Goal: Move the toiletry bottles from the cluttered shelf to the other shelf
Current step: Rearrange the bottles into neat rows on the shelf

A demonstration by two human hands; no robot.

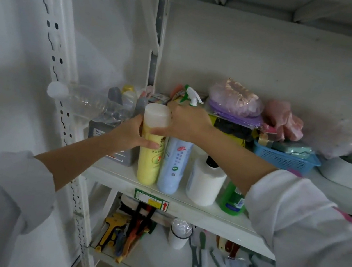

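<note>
Both grips, left hand [132, 134] and right hand [185, 123], clasp yellow bottle [148, 163] near shelf edge [182, 206].

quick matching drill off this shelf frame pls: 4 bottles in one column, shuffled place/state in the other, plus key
Things
1. yellow bottle
2. blue spray bottle
3. white pump bottle
4. green bottle

Places or states
A. rightmost in the front row, partly hidden behind the right forearm
B. held near its white cap by the left hand, with the right hand's thumb on it
C. upright, with a black pump on top, untouched
D. neck under the right hand, white and green trigger showing above it

Pairs: 1-B, 2-D, 3-C, 4-A
</note>
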